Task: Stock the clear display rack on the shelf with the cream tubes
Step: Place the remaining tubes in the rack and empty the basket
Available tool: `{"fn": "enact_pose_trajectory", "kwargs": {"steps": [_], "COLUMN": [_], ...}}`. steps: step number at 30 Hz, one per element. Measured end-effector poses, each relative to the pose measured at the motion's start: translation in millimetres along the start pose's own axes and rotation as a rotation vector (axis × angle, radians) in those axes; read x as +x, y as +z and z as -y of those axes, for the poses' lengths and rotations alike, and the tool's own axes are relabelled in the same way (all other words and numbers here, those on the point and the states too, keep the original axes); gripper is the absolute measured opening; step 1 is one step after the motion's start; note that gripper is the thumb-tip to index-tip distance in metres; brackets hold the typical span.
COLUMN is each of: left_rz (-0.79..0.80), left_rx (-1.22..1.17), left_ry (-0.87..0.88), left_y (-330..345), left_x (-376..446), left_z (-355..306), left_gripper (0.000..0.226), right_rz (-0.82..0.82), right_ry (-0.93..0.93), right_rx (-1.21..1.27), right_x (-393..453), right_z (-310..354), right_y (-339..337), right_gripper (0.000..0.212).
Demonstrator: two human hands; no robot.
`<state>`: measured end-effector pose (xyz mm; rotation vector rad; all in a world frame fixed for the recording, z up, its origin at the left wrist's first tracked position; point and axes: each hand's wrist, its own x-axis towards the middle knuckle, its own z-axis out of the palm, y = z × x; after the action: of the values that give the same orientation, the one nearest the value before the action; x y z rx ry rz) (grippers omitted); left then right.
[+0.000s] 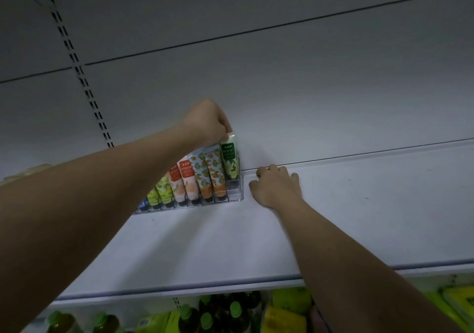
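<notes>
Bottles point(189, 317) with green caps on lower shelf, bottom left, dim. Above, white shelf point(230, 243) holds clear display rack point(195, 203) against back wall, left of centre. Rack slots filled with cream tubes point(202, 176) standing cap-down: blue one at far left mostly hidden by forearm, then yellow-green, peach, orange-patterned pairs. Left hand point(207, 122) reaches over rack, fingers curled, pinching top crimp of green-label tube point(229, 158) standing in rightmost slot, upright, top above its neighbours. Right hand point(275, 185) just beside rack's right end, resting on shelf, fingers loosely bent at back edge, holding nothing. Yellow packs point(289, 304) on lower shelf, bottom right.
</notes>
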<state>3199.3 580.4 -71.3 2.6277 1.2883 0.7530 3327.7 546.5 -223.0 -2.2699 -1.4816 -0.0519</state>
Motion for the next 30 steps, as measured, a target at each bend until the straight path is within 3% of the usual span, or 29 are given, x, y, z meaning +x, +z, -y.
{"fn": "enact_pose_trajectory", "kwargs": {"steps": [9,13,21,24,30], "left_rz": [-0.017,-0.095,-0.044,-0.016,0.02], "left_rx": [0.19,0.192,-0.091,-0.186,-0.243], "left_ry": [0.008,0.058,-0.097,-0.117,-0.317], "left_y": [7.3,-12.3,-48.9,-60.2,-30.1], "left_x": [-7.0,-43.1,-157.2,-208.9,-299.4], "left_z": [3.5,15.8,56.2,74.6,133.9], "left_gripper": [0.027,0.034,0.024,0.024,0.012], "right_rz": [0.022,-0.041,-0.176,-0.226,0.036], "right_ry": [0.0,0.026,0.109,0.029,-0.277], "right_rx": [0.011,0.182,0.453,0.534,0.566], "right_x": [-0.5,-13.7,-81.9,-127.9,-212.5], "right_z": [-2.6,-3.5,40.6,79.5,182.2], "right_y": [-0.7,-9.5,-46.9,-61.2,-26.4], "right_gripper": [0.047,0.041,0.023,0.015,0.018]}}
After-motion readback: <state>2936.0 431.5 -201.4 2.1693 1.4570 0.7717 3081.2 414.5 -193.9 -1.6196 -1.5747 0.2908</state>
